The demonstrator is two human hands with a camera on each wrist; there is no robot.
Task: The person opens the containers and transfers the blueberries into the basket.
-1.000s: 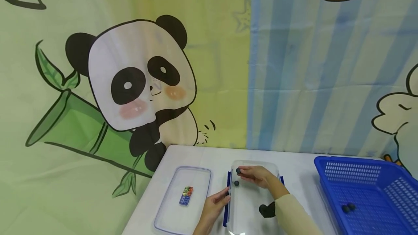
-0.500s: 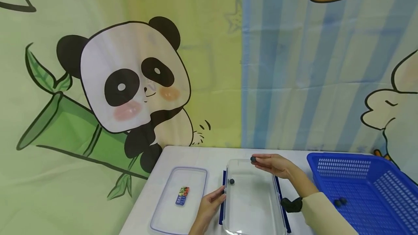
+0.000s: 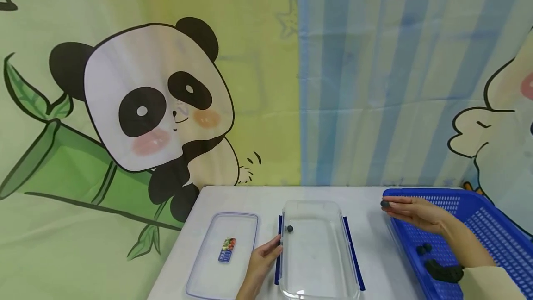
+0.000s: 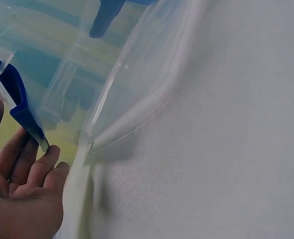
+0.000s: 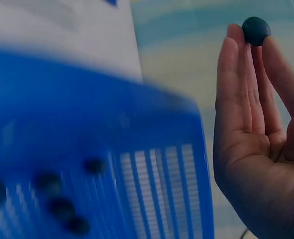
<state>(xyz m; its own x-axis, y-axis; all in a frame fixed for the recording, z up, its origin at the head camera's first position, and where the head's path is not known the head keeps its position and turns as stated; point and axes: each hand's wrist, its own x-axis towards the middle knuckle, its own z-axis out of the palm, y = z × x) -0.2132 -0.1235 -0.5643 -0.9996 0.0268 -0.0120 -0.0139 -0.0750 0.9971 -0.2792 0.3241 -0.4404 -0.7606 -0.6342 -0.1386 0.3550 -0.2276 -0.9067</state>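
My right hand point(image 3: 426, 216) pinches a dark blueberry point(image 5: 256, 31) between thumb and fingertips, over the near left rim of the blue basket point(image 3: 479, 198). On the left, a clear plastic container point(image 3: 318, 263) stands with its blue side latches hanging down. My left hand point(image 3: 260, 265) holds its left side, with curled fingers at the blue latch point(image 4: 18, 94) in the left wrist view. Inside the container, close to the left wall, lies one blueberry point(image 3: 290, 228). Dark blueberries point(image 3: 424, 248) also lie on the basket floor, blurred in the right wrist view.
A clear lid point(image 3: 195, 274) with a fruit label point(image 3: 226, 250) lies flat left of the container. All of it rests on a white-covered table point(image 3: 374, 263). Behind hangs a cartoon panda curtain point(image 3: 266, 105).
My right hand has lifted a blueberry out of the container and carried it right to the basket. The left hand has stayed at the container's left side. The head view has turned slightly right.
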